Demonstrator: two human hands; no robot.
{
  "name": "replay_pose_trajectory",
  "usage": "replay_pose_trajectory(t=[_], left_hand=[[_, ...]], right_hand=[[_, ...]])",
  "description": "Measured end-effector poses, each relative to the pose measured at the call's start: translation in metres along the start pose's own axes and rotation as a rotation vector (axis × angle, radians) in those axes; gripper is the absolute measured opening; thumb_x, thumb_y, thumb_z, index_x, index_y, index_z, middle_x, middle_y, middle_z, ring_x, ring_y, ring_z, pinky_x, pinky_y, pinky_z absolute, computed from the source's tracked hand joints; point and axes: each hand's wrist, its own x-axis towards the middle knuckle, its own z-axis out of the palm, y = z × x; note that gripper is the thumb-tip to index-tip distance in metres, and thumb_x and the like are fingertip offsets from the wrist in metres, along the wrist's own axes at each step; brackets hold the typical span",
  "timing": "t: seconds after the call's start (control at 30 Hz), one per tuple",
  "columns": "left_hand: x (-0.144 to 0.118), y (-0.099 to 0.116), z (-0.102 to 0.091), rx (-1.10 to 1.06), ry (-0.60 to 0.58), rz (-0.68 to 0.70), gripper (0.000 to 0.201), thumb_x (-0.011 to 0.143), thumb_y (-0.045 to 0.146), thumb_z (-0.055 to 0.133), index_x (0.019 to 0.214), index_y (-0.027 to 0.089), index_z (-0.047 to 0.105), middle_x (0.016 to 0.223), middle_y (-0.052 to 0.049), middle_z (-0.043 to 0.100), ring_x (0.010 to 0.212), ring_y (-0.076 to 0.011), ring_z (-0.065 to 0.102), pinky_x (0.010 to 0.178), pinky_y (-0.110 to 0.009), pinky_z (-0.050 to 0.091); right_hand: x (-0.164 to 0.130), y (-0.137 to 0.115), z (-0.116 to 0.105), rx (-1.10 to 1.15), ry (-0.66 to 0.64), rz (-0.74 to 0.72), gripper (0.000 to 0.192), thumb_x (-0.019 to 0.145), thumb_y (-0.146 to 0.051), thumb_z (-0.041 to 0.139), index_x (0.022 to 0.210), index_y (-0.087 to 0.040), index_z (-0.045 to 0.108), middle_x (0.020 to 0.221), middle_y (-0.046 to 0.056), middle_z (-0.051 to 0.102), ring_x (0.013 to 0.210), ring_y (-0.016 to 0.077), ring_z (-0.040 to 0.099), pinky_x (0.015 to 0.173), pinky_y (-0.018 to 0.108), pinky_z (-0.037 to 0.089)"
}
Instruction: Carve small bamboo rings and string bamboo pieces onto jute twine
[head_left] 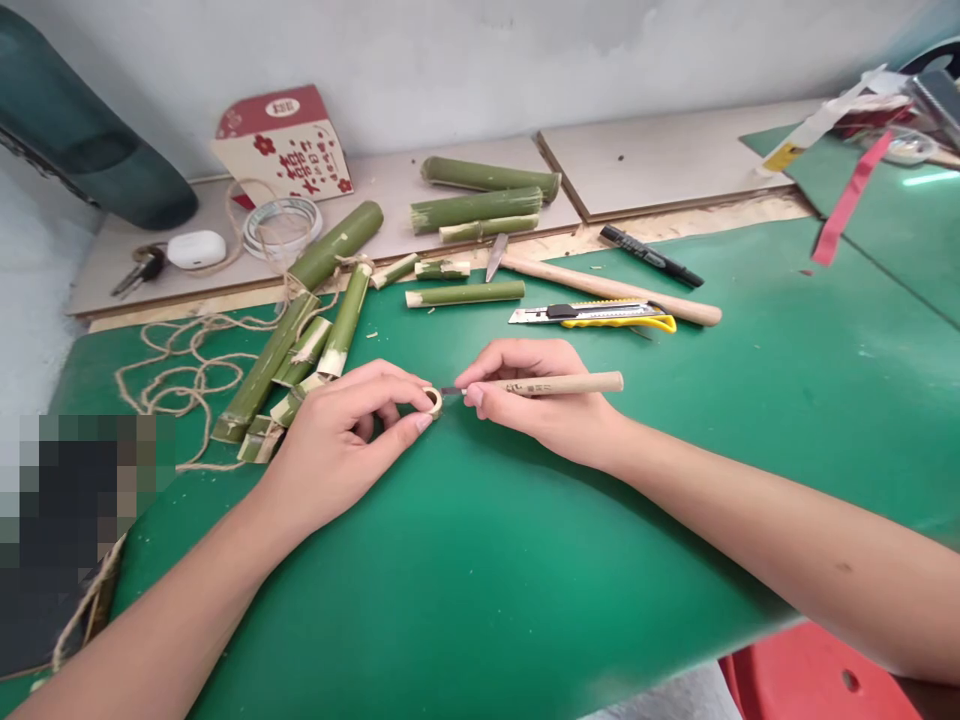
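One green tabletop (pixel 465 600) fills most of my frame, with pale boards (pixel 645 170) lying along its far edge, across the top. A dark teal object (pixel 82 120) leans in at upper left, and part of a red stool (pixel 810 670) shows at lower right. My left hand (pixel 341 440) and right hand (pixel 555 420) are near each other at the middle, apart. A red-and-cream packet (pixel 285 145) stands against the wall at upper left, above loose loops of twine (pixel 214 467). Green bamboo tubes (pixel 274 365) are grouped left of centre, some tied with that twine, and more bamboo lengths (pixel 476 210) lie at upper centre. Right of these rests a hammer (pixel 600 280), its handle pointing right, with a yellow utility knife (pixel 592 313) just below and a black marker (pixel 651 256) above. The wooden-handled carving tool (pixel 562 383) is gripped in my right fingers like a pen, blade pointing left. A tape roll (pixel 285 250) and a white case (pixel 196 250) sit at upper left. Smallest is the bamboo ring (pixel 440 403) at centre, pinched between my left thumb and fingers; the blade tip is right beside it, though I cannot tell whether they touch.
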Motion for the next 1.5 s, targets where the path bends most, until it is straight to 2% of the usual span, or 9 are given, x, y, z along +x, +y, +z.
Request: replay_pose_trajectory(t=[0.17, 0.33, 0.53, 0.77, 1.2, 1.27, 1.4, 1.5], left_hand=[[-0.001, -0.0016, 0.0004, 0.007, -0.01, 0.015, 0.014, 0.094, 0.013, 0.071, 0.097, 0.025, 0.078, 0.109, 0.001, 0.075, 0.058, -0.0024, 0.049, 0.05, -0.018, 0.039], [-0.0009, -0.0011, 0.0011, 0.005, -0.003, 0.024, 0.014, 0.094, 0.013, 0.071, 0.097, 0.025, 0.078, 0.106, 0.001, 0.074, 0.059, -0.0028, 0.049, 0.05, -0.018, 0.039], [-0.0013, -0.0004, 0.0015, 0.0, -0.004, 0.021, 0.014, 0.094, 0.012, 0.071, 0.097, 0.024, 0.079, 0.108, -0.002, 0.075, 0.06, -0.004, 0.051, 0.05, -0.019, 0.039], [-0.0002, -0.0002, 0.0022, -0.012, -0.012, 0.078, 0.02, 0.096, 0.013, 0.069, 0.106, 0.026, 0.081, 0.108, -0.003, 0.074, 0.064, -0.0051, 0.054, 0.05, -0.02, 0.037], [-0.002, -0.0002, 0.001, -0.009, -0.035, 0.04, 0.01, 0.096, 0.013, 0.069, 0.093, 0.022, 0.073, 0.11, -0.003, 0.073, 0.067, -0.0058, 0.056, 0.052, -0.02, 0.037], [-0.003, -0.0014, 0.0016, -0.009, -0.032, -0.008, 0.004, 0.095, 0.018, 0.071, 0.097, 0.022, 0.07, 0.104, -0.002, 0.074, 0.064, -0.0066, 0.056, 0.05, -0.021, 0.037], [-0.0034, -0.0018, 0.0021, 0.019, -0.03, -0.103, 0.022, 0.093, 0.026, 0.076, 0.114, 0.026, 0.068, 0.075, 0.006, 0.066, 0.047, -0.0058, 0.04, 0.044, -0.021, 0.031], [-0.0017, 0.0008, 0.0014, 0.04, -0.045, -0.045, 0.015, 0.092, 0.023, 0.076, 0.107, 0.025, 0.072, 0.086, 0.003, 0.069, 0.055, -0.0057, 0.048, 0.047, -0.021, 0.034]], right_hand=[[-0.0001, 0.0016, -0.0024, 0.008, -0.083, -0.017, 0.011, 0.087, -0.025, 0.076, 0.085, -0.014, 0.075, 0.075, 0.002, 0.071, 0.062, 0.0101, 0.059, 0.056, 0.022, 0.045], [0.0002, 0.0011, -0.0015, 0.003, -0.025, -0.007, 0.012, 0.086, -0.026, 0.076, 0.091, -0.014, 0.076, 0.076, 0.001, 0.072, 0.065, 0.01, 0.059, 0.058, 0.021, 0.046], [-0.0001, 0.0004, -0.0013, -0.02, -0.057, 0.007, 0.007, 0.084, -0.02, 0.073, 0.081, -0.014, 0.073, 0.072, 0.001, 0.069, 0.061, 0.0093, 0.055, 0.054, 0.021, 0.042], [0.0007, -0.0019, -0.0012, -0.031, -0.004, -0.02, 0.016, 0.089, -0.03, 0.076, 0.091, -0.014, 0.074, 0.074, 0.001, 0.07, 0.064, 0.0101, 0.058, 0.057, 0.022, 0.044], [-0.0015, -0.0015, -0.0009, -0.029, -0.02, -0.036, 0.018, 0.091, -0.033, 0.076, 0.09, -0.015, 0.075, 0.074, 0.001, 0.07, 0.063, 0.0101, 0.057, 0.057, 0.022, 0.043], [-0.0014, -0.0025, -0.0011, -0.028, -0.029, -0.044, 0.017, 0.09, -0.032, 0.076, 0.089, -0.015, 0.075, 0.073, 0.001, 0.07, 0.062, 0.0098, 0.057, 0.056, 0.022, 0.042], [-0.001, -0.0033, -0.002, -0.021, -0.053, -0.037, 0.023, 0.09, -0.036, 0.076, 0.08, -0.016, 0.072, 0.066, -0.002, 0.064, 0.056, 0.0082, 0.049, 0.051, 0.022, 0.037], [-0.0005, -0.0028, -0.0024, -0.025, -0.065, -0.043, 0.025, 0.091, -0.039, 0.076, 0.08, -0.016, 0.071, 0.064, -0.002, 0.062, 0.056, 0.0081, 0.048, 0.051, 0.022, 0.036]])
